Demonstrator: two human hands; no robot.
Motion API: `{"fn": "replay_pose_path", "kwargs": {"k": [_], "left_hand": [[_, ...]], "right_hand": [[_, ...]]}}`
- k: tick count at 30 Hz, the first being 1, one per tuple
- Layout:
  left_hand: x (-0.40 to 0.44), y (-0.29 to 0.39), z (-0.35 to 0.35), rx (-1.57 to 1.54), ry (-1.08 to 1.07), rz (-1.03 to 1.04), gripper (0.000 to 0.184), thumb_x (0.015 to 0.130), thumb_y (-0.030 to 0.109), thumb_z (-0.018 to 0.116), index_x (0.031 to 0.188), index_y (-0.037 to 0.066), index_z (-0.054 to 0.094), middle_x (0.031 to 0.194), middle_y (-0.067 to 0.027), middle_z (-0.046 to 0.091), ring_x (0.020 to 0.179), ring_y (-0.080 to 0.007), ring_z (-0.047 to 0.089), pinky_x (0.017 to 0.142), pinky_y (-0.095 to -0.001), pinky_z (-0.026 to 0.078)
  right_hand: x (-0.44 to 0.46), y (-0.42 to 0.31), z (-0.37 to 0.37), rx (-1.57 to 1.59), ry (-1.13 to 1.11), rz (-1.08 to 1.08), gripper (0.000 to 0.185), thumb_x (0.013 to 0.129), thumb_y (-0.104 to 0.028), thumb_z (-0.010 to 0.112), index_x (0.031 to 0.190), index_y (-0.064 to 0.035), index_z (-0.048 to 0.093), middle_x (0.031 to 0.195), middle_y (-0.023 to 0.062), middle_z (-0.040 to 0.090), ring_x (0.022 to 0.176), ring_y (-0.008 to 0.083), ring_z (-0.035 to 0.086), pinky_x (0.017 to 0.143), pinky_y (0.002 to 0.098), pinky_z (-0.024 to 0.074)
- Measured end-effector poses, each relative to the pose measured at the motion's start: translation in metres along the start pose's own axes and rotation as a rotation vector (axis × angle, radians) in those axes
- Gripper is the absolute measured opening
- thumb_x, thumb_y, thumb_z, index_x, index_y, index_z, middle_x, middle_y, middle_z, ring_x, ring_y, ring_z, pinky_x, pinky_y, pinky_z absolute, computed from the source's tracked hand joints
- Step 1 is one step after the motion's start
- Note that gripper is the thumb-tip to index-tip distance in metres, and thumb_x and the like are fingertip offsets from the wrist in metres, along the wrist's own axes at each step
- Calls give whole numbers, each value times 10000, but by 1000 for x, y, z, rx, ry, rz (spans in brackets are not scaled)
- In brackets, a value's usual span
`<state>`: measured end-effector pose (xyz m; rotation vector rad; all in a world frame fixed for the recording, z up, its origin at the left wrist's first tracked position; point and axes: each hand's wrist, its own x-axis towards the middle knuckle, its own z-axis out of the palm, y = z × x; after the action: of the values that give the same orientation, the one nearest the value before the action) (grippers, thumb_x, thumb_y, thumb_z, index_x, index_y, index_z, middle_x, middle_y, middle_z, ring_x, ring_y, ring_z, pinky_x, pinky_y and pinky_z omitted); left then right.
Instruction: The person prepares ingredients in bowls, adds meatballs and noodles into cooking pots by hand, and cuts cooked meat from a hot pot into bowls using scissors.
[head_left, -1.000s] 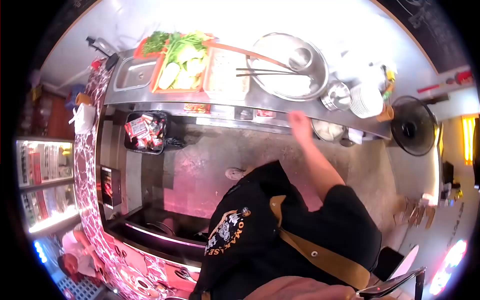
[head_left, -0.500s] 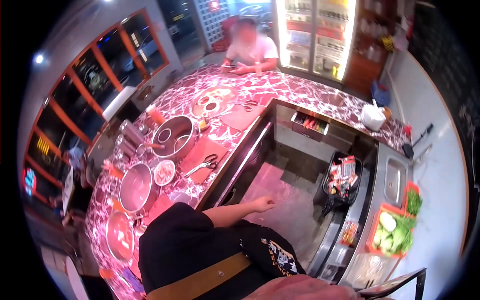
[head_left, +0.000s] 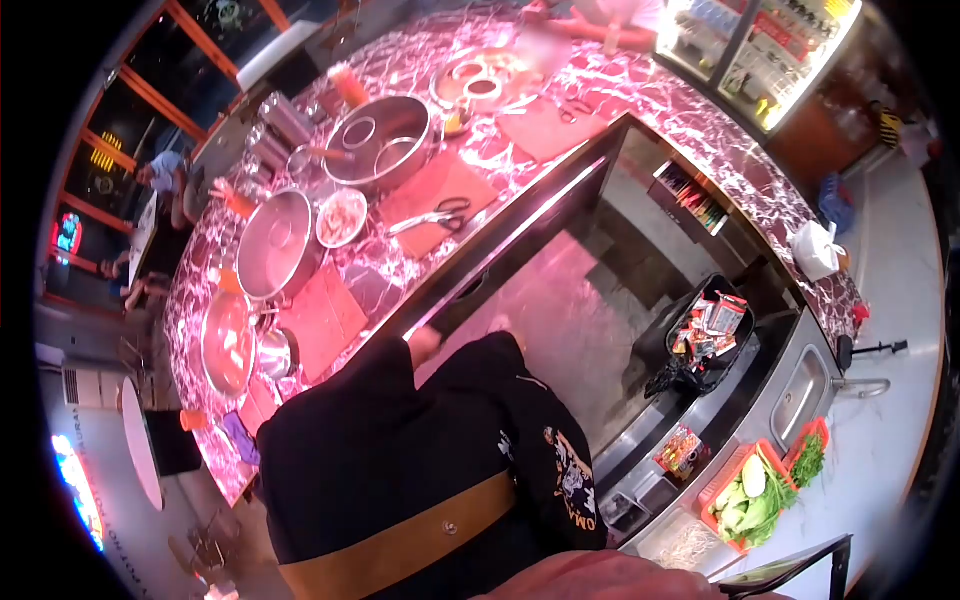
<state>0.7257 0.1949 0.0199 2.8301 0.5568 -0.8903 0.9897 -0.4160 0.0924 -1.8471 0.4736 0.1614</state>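
My left hand (head_left: 425,345) shows only in part, just past the black sleeve, close to the inner edge of the marble-patterned counter (head_left: 375,285). Its fingers are blurred, and I cannot make out anything in them. My right hand does not show; the printed black clothing (head_left: 565,475) fills the lower middle. Beyond the left hand, black-handled scissors (head_left: 450,215) lie on a red mat (head_left: 410,205). A red mat (head_left: 320,320) and a small metal pot (head_left: 274,352) are to its left.
Large metal pots (head_left: 275,245) and a bowl of pale food (head_left: 342,218) stand on the counter. A black bin of packets (head_left: 712,330), a sink (head_left: 800,395) and a vegetable basket (head_left: 745,500) are at right. A person's arm (head_left: 620,38) rests at the far side.
The view has swung from the metal worktop to the marble counter. My left hand, earlier stretched over the floor, now shows nearer the counter edge. The right hand has left view.
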Motion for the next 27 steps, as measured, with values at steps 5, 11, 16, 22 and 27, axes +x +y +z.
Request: {"fn": "replay_pose_path", "kwargs": {"k": [5, 11, 16, 22, 27], "left_hand": [[114, 46, -50, -1002, 482, -180, 279, 895, 292, 595, 947, 29, 671, 815, -141, 688, 749, -245, 665, 702, -377, 520], [138, 30, -131, -1450, 620, -179, 158, 957, 162, 561, 962, 22, 637, 735, -20, 623, 689, -68, 589, 627, -248, 482], [115, -39, -134, -1508, 783, -569, 215, 937, 224, 567, 996, 34, 649, 749, -104, 661, 691, -193, 648, 652, -338, 495], [60, -94, -128, -1260, 1192, -984, 197, 953, 184, 579, 1038, 16, 638, 843, -58, 640, 804, -132, 611, 708, -281, 492], [-36, -152, -28, -723, 922, -1547, 288, 861, 268, 593, 1006, 30, 665, 854, -223, 644, 802, -366, 643, 697, -479, 507]], "right_hand": [[0, -29, 27, -34, -52, 146, 324, 955, -140, 475, 1233, 6, 553, 1153, 117, 614, 1010, 200, 604, 786, 327, 510], [18, -82, 55, -165, -77, 315, 338, 955, -145, 474, 1248, 7, 545, 1171, 121, 610, 1036, 205, 605, 810, 331, 513], [71, -156, 121, -323, -197, 335, 350, 955, -149, 473, 1260, 7, 539, 1187, 124, 607, 1059, 209, 605, 830, 333, 516], [165, -214, 328, -598, -944, -489, 364, 954, -154, 472, 1275, 8, 531, 1205, 127, 603, 1085, 215, 606, 854, 337, 519], [201, -340, 580, -211, -779, -18, 208, 922, -143, 602, 1120, -83, 599, 825, -4, 574, 602, 80, 515, 496, 212, 406]]}}
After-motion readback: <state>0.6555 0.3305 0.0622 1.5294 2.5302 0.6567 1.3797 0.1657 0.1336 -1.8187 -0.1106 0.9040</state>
